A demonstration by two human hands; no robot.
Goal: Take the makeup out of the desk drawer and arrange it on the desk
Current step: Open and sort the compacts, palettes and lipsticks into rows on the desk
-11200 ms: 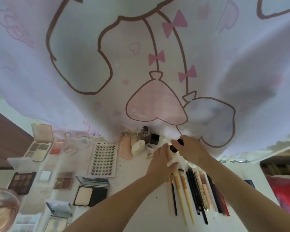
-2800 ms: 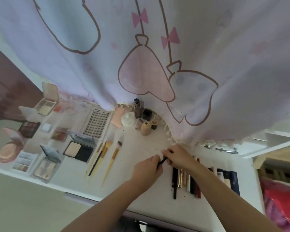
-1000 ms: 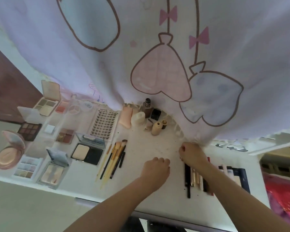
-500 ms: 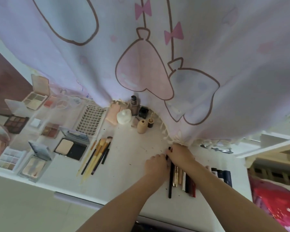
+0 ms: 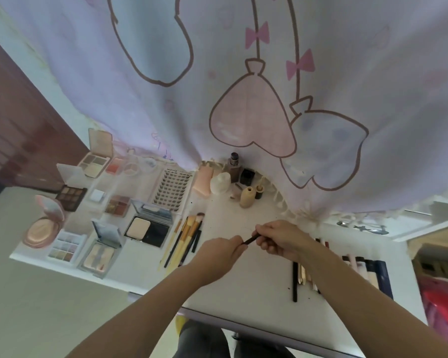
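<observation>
hands [image 5: 251, 242] pinch black pencil [image 5: 251, 239] over white desk [image 5: 243, 285]; cartoon curtain [image 5: 243, 73] behind.

On the desk [image 5: 246, 288] lie about nine open palettes and compacts [image 5: 150, 227], one lash tray [image 5: 171, 190], one bundle of brushes [image 5: 185, 237] (too packed to count).

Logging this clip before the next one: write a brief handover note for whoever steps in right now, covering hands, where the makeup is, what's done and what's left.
Left hand and right hand both pinch one thin dark pencil above the desk.
Done: open palettes and compacts laid out at left, brushes grouped beside them, bottles at the back by the curtain, pens and sticks in a row at right.
Left: set this pencil down, probably with a group. Drawer not in view, so I cannot tell what remains inside.
</observation>
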